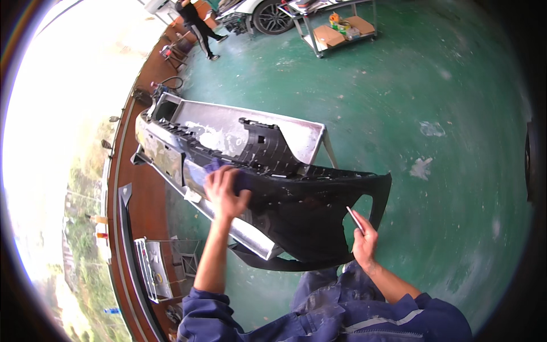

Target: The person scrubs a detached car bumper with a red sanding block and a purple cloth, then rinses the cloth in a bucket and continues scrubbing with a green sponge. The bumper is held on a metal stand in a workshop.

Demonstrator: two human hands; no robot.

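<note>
A black car bumper cover [290,211] with a glossy, patchy far end lies across a metal stand, its nearer end jutting out toward my body. Against its upper surface my left hand [225,191] presses a dark blue cloth [241,181], the fingers bent over it and slightly blurred. My right hand [366,244] is closed around a thin, flat grey tool [355,219], seen nearly edge-on; I cannot tell its kind. That hand is beside the opening at the bumper's near right end.
The light metal stand [310,134] reaches out beyond the bumper. A trolley [313,43] with cardboard and cans stands at the back, near a white car [245,8] and a person [198,27]. A long dark trim piece [132,239] and a wire rack [156,268] are at the left.
</note>
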